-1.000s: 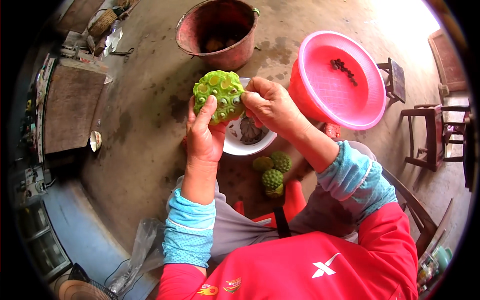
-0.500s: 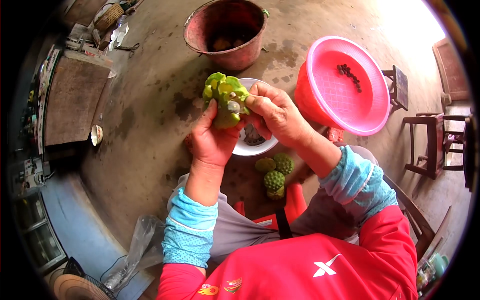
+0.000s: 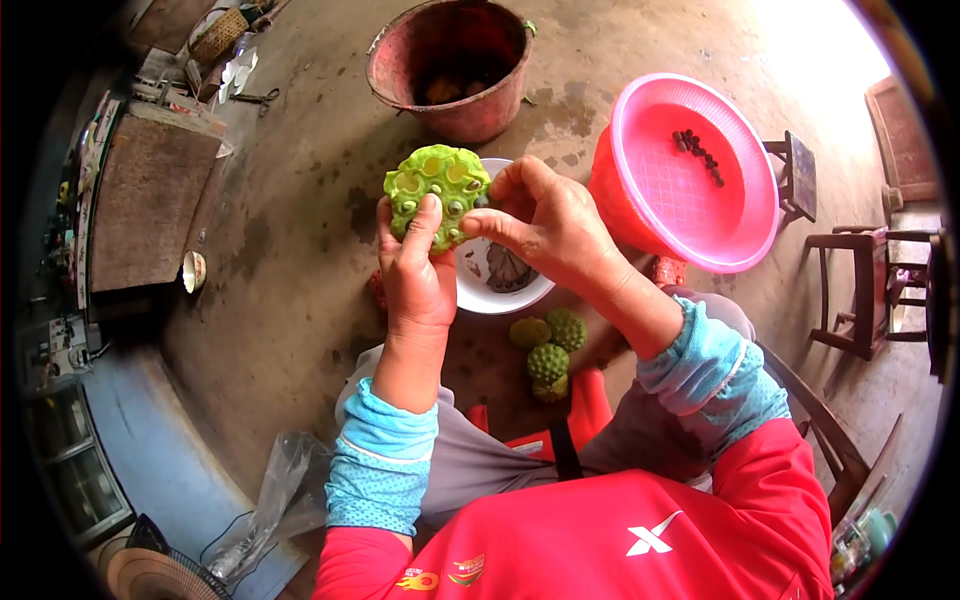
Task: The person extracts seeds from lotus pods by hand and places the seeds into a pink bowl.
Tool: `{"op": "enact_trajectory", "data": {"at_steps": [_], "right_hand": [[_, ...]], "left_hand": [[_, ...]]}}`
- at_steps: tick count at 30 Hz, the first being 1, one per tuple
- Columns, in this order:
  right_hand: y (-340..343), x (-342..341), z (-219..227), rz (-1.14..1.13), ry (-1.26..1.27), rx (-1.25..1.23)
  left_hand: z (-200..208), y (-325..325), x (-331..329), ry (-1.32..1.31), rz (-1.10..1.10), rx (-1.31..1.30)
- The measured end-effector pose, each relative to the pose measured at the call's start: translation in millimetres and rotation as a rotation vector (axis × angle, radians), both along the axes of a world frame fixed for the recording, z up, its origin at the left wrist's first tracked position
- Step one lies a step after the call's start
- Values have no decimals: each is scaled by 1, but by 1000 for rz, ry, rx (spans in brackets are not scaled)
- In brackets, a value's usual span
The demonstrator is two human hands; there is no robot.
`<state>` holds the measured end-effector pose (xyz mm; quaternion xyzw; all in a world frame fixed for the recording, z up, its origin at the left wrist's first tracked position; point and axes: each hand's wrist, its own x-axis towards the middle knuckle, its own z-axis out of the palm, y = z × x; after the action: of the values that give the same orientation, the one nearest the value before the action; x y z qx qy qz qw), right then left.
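Note:
My left hand point(image 3: 418, 262) grips a green lotus seed pod point(image 3: 437, 168), thumb pressed on its flat face. Some of the pod's holes are hollow, while others still hold seeds. At the pod's right edge my right hand point(image 3: 555, 222) pinches a small dark lotus seed point(image 3: 482, 202) between thumb and index finger. Below both hands is a white bowl point(image 3: 478, 302) with a dark pattern and small pale bits inside; the pod and my hands partly cover it. Several more lotus pods point(image 3: 548, 362) lie on the floor nearer to my legs.
A worn red bucket point(image 3: 480, 122) with dark contents stands beyond the bowl. To the right, a pink basket point(image 3: 735, 225) contains several dark seeds. Wooden chairs point(image 3: 868, 290) stand at far right, a brown wooden board point(image 3: 150, 200) at left, a plastic bag point(image 3: 285, 480) lower left.
The pod's broad holed face has turned into view and the pod has shifted slightly left. My right thumb and index finger have moved from its side to a seed at its edge.

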<state>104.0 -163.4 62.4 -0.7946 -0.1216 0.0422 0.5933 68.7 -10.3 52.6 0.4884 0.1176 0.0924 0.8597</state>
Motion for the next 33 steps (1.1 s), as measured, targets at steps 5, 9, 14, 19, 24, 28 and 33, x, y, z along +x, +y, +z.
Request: {"op": "enact_trajectory", "data": {"at_steps": [5,9,14,19,24,28,33], "right_hand": [[-5,2,-1,90,36,-77],[-12,7,4,221,345,332],[-18,12,-7,144,668,801],[-15,12,2,46,671,657],[-14,10,6,256,457,281],[-14,14,2,193,487,216],[-10,12,7,123,488,221]], "left_hand": [[7,2,0,-42,-60,-33],[13,5,0,26,-124,-142],[7,8,3,107,-44,-58],[6,7,2,71,-56,57],[12,0,0,25,-177,94],[15,-5,-2,-20,-207,42],[3,-3,-5,-56,-105,292]]}}
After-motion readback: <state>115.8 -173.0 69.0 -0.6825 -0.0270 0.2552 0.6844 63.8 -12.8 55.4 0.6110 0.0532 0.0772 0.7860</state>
